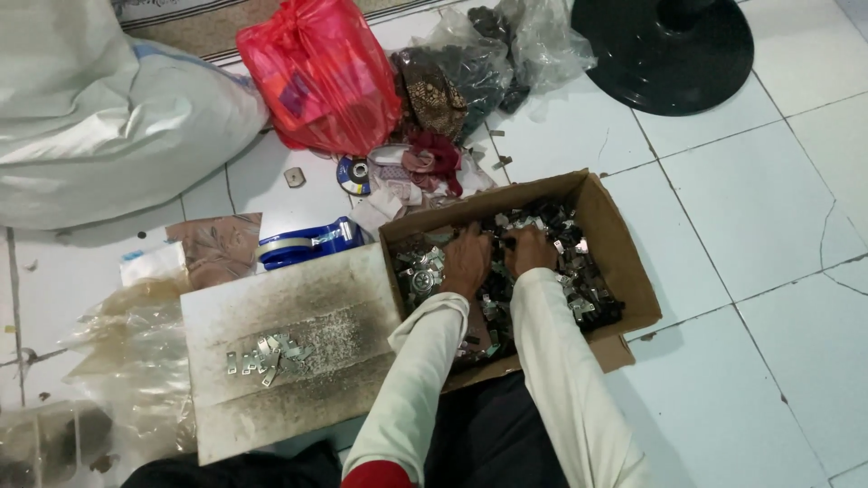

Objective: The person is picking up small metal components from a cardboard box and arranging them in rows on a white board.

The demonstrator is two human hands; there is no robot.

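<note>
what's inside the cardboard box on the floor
The cardboard box holds a heap of small metal and black parts. Both hands, left and right, dig in, covering what lies beneath.

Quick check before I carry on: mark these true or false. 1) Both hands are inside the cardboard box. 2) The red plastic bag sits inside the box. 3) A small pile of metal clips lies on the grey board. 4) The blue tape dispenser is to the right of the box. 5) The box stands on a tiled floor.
1) True: the left hand and the right hand are both down among the small metal and black parts in the cardboard box.
2) False: the red plastic bag lies on the floor beyond the box.
3) True: the metal clips lie on the grey board.
4) False: the blue tape dispenser is left of the box.
5) True: tiled floor.
</note>
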